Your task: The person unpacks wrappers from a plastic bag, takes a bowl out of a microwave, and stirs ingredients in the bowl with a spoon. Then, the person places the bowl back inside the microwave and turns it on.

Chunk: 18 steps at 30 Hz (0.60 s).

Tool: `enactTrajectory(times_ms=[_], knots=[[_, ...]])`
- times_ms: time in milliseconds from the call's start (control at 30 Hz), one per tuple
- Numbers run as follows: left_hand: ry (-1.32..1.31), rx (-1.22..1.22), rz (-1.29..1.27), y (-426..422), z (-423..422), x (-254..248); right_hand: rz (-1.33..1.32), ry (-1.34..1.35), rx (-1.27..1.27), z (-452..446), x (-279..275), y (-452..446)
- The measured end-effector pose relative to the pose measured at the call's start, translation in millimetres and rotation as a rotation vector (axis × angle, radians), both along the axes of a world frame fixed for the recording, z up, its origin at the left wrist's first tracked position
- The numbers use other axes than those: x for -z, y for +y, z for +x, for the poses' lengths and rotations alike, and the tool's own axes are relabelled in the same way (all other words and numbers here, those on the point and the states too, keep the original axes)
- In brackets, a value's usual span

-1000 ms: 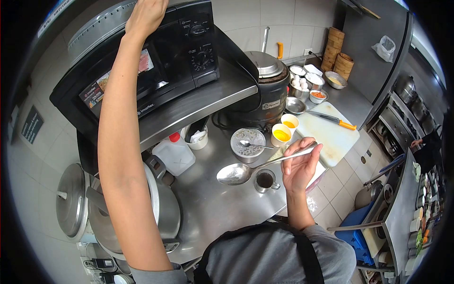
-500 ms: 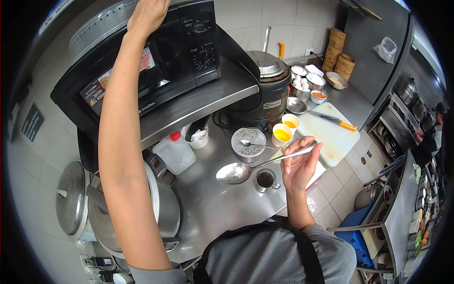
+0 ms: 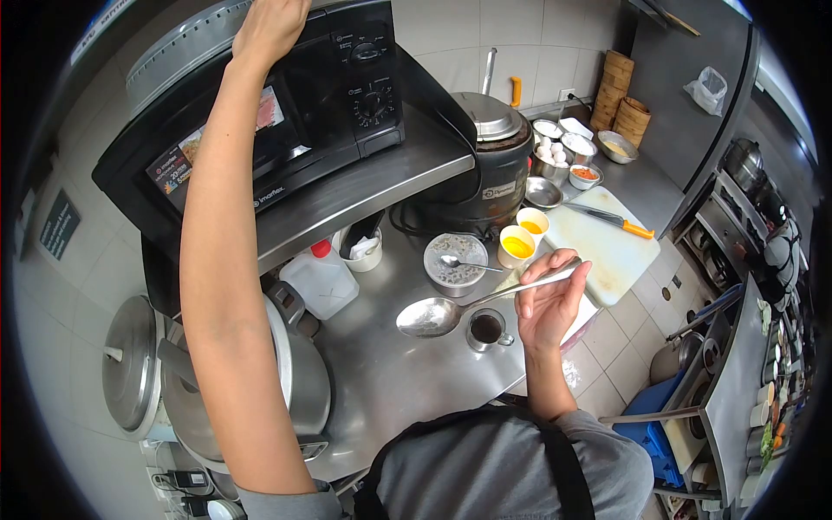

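Observation:
My right hand [image 3: 550,299] holds a large metal serving spoon [image 3: 429,318] by its handle, the bowl pointing left over the steel counter. A small metal cup of dark liquid [image 3: 486,328] stands close below the spoon. Beyond it, a round container with a grey speckled top [image 3: 456,260] has a small spoon [image 3: 468,263] lying across it. Two paper cups of yellow liquid [image 3: 516,246] stand next to that. My left hand [image 3: 270,33] reaches up to the top of the black microwave [image 3: 321,95]; its fingers are cut off by the frame edge.
A knife with an orange handle [image 3: 637,230] lies on the white cutting board [image 3: 607,260]. Behind stand a large black cooker [image 3: 498,186] and a bowl of eggs [image 3: 550,166]. A white jug [image 3: 321,282] and a steel pot [image 3: 308,373] are at left. A person [image 3: 783,260] is at far right.
My hands and the serving spoon stay where they were. The person at the far right has shifted position and turned.

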State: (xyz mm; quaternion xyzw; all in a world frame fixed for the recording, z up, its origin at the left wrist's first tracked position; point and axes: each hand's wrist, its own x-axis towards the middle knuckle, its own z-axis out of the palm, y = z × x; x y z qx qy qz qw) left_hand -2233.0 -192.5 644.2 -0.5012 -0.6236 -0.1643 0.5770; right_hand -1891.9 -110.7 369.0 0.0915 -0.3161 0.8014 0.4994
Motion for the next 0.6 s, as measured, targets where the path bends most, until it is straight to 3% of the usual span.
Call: enactTrajectory(times_ms=[600], knots=[[-0.007, -0.002, 0.007, 0.4, 0.3, 0.1, 0.001, 0.010, 0.005, 0.4, 1.0, 0.7]])
